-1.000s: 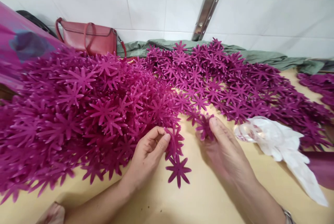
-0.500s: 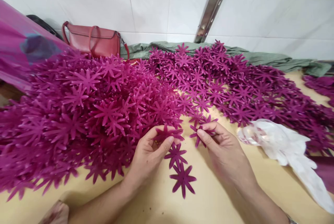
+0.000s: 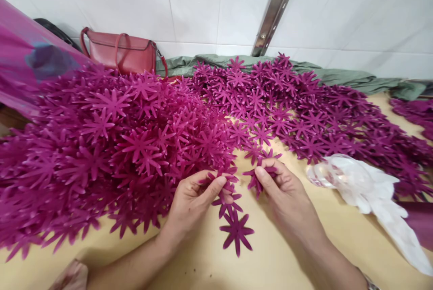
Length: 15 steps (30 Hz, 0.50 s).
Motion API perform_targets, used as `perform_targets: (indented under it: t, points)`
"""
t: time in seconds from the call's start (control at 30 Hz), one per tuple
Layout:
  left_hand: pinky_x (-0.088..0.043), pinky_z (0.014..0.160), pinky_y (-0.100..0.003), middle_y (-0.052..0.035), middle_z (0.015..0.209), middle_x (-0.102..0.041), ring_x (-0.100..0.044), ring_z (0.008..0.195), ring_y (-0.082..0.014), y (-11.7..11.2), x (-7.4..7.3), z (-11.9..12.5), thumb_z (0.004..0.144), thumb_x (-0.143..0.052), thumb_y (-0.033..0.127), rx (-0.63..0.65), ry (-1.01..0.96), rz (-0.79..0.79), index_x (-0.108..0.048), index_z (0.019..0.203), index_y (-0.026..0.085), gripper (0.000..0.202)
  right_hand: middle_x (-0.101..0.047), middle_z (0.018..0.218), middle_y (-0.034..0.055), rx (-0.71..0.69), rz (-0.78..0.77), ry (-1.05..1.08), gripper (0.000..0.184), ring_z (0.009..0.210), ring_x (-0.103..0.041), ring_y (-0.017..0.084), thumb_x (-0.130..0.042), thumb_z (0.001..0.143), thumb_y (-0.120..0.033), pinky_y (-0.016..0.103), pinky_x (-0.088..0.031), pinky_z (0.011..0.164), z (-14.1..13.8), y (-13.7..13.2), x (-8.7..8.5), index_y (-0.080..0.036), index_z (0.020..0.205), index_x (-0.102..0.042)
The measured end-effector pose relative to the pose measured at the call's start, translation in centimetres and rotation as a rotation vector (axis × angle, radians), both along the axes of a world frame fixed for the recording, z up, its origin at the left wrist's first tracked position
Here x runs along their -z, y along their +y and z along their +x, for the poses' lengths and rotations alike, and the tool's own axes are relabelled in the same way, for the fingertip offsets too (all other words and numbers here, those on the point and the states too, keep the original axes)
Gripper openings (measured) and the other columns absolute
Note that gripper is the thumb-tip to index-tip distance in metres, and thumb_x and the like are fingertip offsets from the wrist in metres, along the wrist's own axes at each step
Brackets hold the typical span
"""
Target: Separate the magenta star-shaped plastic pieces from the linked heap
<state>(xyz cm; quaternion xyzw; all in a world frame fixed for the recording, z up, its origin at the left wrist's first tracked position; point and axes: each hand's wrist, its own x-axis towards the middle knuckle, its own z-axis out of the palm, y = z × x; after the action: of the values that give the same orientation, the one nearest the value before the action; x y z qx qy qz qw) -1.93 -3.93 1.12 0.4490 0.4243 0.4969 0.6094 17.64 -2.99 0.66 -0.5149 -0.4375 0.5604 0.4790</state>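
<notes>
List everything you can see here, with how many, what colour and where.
Heap of magenta star-shaped flower cut-outs: uncountable, magenta, piled on the table's left and middle.
Flat spread of cut-outs: many, magenta, right side toward the wall.
Loose cut-out: one, magenta, on the bare table between the wrists.
Red leather handbag: one, red, against the wall behind the heap.
Green cloth: one, grey-green, along the wall.
Crumpled clear plastic bag: one, whitish, right of the right hand.
Pink translucent plastic sheet: one, far left.
Metal rail: one, silver, slanting on the white tiles.
Tan table: one.
Left hand: fingers pinch left-hand cut-outs.
Right hand: fingers pinch right-hand cut-out.
</notes>
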Motion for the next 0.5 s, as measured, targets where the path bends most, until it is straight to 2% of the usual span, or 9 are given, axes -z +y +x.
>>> perform_targets:
  t: [0.07,0.1,0.13,0.17,0.23,0.27,0.33,0.4,0.5]
  points:
    - [-0.063,0.083,-0.025,-0.0031,0.092,-0.08,-0.076,0.085,-0.0148,-0.11,0.29,0.04,0.097,-0.069,0.029,-0.065,0.098,0.118,-0.077,0.104,0.021,0.014,-0.06,0.073,-0.0042,0.008,0.011,-0.001,0.023,0.062,-0.051,0.011,-0.071,0.094,-0.047,0.022,-0.044,0.059,-0.17,0.05,-0.18,-0.026,0.097,-0.063]
    - [-0.061,0.094,-0.029,-0.0053,0.11,-0.079,-0.075,0.102,-0.0171,-0.18,0.46,0.06,0.098,-0.067,0.027,-0.107,0.137,0.197,-0.074,0.118,0.024,0.022,-0.06,0.073,-0.0039,0.013,0.019,-0.007,0.024,0.062,-0.05,0.011,-0.071,0.094,-0.048,0.022,-0.044,0.058,-0.25,0.07,-0.3,-0.026,0.099,-0.063]
    - [-0.057,0.106,-0.034,-0.0072,0.131,-0.072,-0.07,0.121,-0.0199,-0.25,0.6,0.05,0.099,-0.066,0.024,-0.151,0.163,0.279,-0.066,0.134,0.028,0.036,-0.06,0.075,-0.0035,0.019,0.027,-0.016,0.024,0.063,-0.051,0.011,-0.071,0.093,-0.048,0.023,-0.044,0.058,-0.31,0.09,-0.43,-0.026,0.1,-0.064]
    - [-0.049,0.117,-0.039,-0.0078,0.151,-0.059,-0.058,0.138,-0.0225,-0.34,0.68,0.02,0.099,-0.064,0.022,-0.199,0.183,0.357,-0.055,0.147,0.032,0.05,-0.06,0.076,-0.0032,0.022,0.032,-0.026,0.025,0.065,-0.051,0.012,-0.071,0.094,-0.048,0.023,-0.044,0.059,-0.36,0.08,-0.54,-0.026,0.101,-0.064]
    - [-0.033,0.128,-0.046,-0.0053,0.172,-0.029,-0.029,0.158,-0.0258,-0.56,0.63,-0.14,0.099,-0.063,0.022,-0.28,0.247,0.478,-0.033,0.161,0.039,0.071,-0.058,0.078,-0.0032,0.02,0.042,-0.042,0.023,0.068,-0.05,0.012,-0.069,0.095,-0.049,0.023,-0.045,0.062,-0.4,0.03,-0.63,-0.027,0.101,-0.064]
    - [-0.026,0.13,-0.047,-0.0028,0.176,-0.019,-0.018,0.162,-0.0264,-0.68,0.49,-0.27,0.099,-0.063,0.023,-0.312,0.305,0.517,-0.028,0.163,0.04,0.075,-0.057,0.08,-0.0033,0.015,0.046,-0.043,0.022,0.07,-0.049,0.012,-0.067,0.096,-0.049,0.023,-0.045,0.064,-0.4,-0.01,-0.62,-0.027,0.102,-0.064]
    - [-0.017,0.133,-0.047,0.0009,0.177,-0.013,-0.007,0.163,-0.0265,-0.87,0.14,-0.57,0.101,-0.059,0.026,-0.336,0.431,0.565,-0.032,0.162,0.039,0.067,-0.055,0.082,-0.0036,-0.007,0.042,-0.024,0.019,0.074,-0.05,0.012,-0.064,0.098,-0.048,0.024,-0.045,0.068,-0.38,-0.09,-0.53,-0.029,0.102,-0.065]
    - [-0.015,0.133,-0.046,0.0018,0.175,-0.021,-0.013,0.162,-0.0256,-0.91,-0.13,-0.79,0.106,-0.049,0.029,-0.356,0.484,0.578,-0.046,0.156,0.036,0.05,-0.056,0.085,-0.0038,-0.032,0.04,0.006,0.016,0.076,-0.052,0.013,-0.064,0.099,-0.046,0.025,-0.045,0.069,-0.35,-0.13,-0.45,-0.03,0.102,-0.064]
    - [-0.029,0.13,-0.045,-0.0012,0.167,-0.038,-0.035,0.156,-0.0264,-0.54,-0.2,-0.82,0.11,-0.039,0.032,-0.442,0.379,0.546,-0.063,0.14,0.032,0.039,-0.061,0.086,-0.0037,-0.07,0.059,-0.031,0.015,0.075,-0.054,0.013,-0.066,0.098,-0.044,0.025,-0.045,0.069,-0.34,-0.09,-0.51,-0.032,0.107,-0.066]
